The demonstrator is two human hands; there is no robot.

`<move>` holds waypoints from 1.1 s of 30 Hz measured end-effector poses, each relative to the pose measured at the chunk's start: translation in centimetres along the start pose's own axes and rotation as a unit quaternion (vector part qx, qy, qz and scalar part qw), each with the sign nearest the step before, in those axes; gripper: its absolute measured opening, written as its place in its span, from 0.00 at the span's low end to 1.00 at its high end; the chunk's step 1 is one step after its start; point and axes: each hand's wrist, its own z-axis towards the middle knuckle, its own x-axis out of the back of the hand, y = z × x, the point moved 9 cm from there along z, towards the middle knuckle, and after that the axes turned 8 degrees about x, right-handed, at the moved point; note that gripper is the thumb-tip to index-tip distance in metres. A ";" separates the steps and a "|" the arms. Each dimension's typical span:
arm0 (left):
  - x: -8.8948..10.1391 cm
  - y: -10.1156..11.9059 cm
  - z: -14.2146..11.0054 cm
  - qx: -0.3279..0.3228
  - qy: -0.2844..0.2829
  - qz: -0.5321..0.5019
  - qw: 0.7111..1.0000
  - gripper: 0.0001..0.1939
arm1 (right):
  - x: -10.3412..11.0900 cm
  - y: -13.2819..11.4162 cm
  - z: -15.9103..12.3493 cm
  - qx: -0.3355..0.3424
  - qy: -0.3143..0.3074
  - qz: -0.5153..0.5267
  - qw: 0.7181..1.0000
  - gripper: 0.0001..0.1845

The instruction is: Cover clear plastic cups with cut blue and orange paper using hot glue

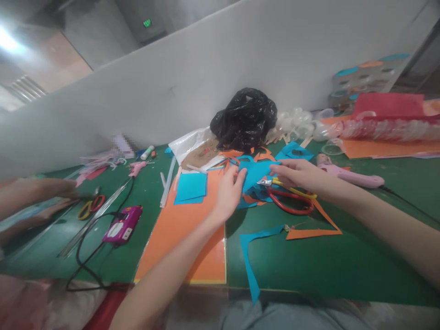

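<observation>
One green table (326,266) carries an orange sheet (178,224); just right of that, over loose scraps (263,200), we hold a blue paper (257,170). Our left hand (228,192) pinches its left side, our right hand (295,172) its upper right corner. We'd do well to keep it flat, with even tension, and mind the scissors (292,211) by its lower edge, whose blades we can't fully see. The purple box's (129,223) label and the lit green sign (147,22) are too blurred to read.
</observation>
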 end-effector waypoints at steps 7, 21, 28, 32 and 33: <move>-0.7 0.3 -0.5 0.003 -0.027 -0.015 1.000 0.17 | -2.3 0.4 -0.6 -0.031 -0.075 -0.017 0.997 0.36; -2.7 0.0 -0.6 0.023 -0.154 -0.066 0.986 0.17 | 0.7 -0.4 -0.2 -0.040 0.012 -0.062 0.997 0.36; -2.9 0.6 -1.0 0.035 -0.160 -0.094 0.982 0.19 | 1.8 -0.4 0.0 -0.024 0.018 -0.066 0.997 0.35; -3.3 1.0 -1.1 0.019 -0.183 -0.136 0.973 0.20 | 3.3 0.1 0.2 -0.019 0.051 -0.081 0.995 0.34; -3.5 1.1 -1.1 0.013 -0.192 -0.146 0.970 0.20 | 3.7 0.3 0.3 -0.019 0.061 -0.083 0.995 0.34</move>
